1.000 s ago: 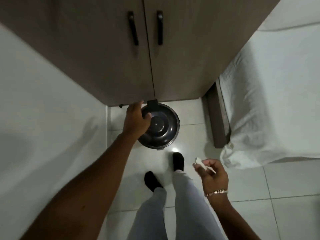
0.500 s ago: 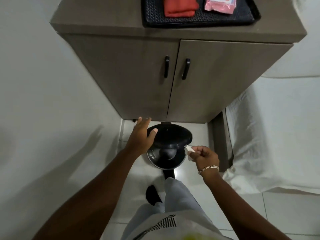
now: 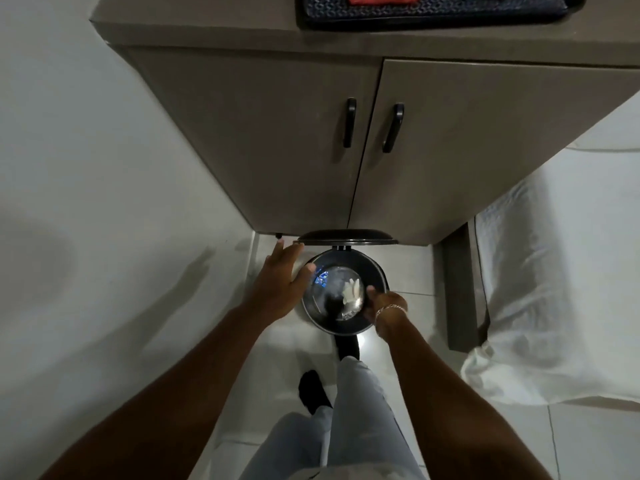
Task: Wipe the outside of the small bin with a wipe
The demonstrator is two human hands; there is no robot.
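Floor: bin [image 3: 343,325] lid now up; wipe [image 3: 349,295] seemingly dropped inside, both hands empty.

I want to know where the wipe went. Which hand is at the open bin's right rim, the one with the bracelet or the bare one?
The right hand, the one with the bracelet; the left hand rests at the bin's left rim.

Bin: your small round black bin [image 3: 313,311] sits at 12 o'clock from your feet, its lid [image 3: 347,236] raised against the grey-brown cabinet [image 3: 277,140].
Left hand [image 3: 280,284]: fingers spread at the rim's 9 o'clock.
Right hand [image 3: 381,306]: at the rim's 4 o'clock.
Wipe: a crumpled white wipe [image 3: 350,290] lies inside.
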